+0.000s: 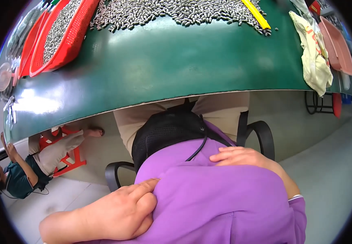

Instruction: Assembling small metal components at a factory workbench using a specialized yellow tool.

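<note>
Shirt (220, 191), purple, beneath curled left hand (124, 209), any grip unclear; right hand (247, 157) flat against it, unclenched.

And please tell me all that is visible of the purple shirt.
The purple shirt covers the person's upper body. It looks like soft cloth with loose folds and a front seam; the right sleeve has a thin white edge. The left hand rests against its left side; the right hand lies flatter across its front. It borders a black pouch, and a black cord lies over it.

Purple shirt (224, 191), green table (164, 65), red basket (75, 38)
</note>
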Tool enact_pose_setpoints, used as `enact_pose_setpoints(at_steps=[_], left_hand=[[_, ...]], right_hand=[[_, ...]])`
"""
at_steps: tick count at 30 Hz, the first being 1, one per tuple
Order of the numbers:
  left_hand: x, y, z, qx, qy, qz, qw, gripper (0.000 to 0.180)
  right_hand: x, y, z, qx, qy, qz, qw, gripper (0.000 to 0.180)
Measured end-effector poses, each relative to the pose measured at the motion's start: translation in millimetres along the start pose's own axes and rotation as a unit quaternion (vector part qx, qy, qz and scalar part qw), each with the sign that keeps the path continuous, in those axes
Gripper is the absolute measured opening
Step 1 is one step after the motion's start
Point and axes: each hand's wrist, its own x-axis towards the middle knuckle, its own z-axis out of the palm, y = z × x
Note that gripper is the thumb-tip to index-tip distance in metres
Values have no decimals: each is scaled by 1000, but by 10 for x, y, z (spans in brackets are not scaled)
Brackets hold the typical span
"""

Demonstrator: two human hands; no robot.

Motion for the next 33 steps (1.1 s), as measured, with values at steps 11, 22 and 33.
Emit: enact_pose_setpoints(at_steps=[11,22,33], left_hand=[[484,-1051,-300,20,53,-239,969,39],[1427,-942,-455,-342,136,-124,921,33],[1585,-567,-416,-59,64,-111,990,34]], right_hand=[[601,393,-189,-184,22,98,978,39],[492,636,-189,-268,43,-12,963,20],[545,687,-301,-239,-53,64,967,31]])
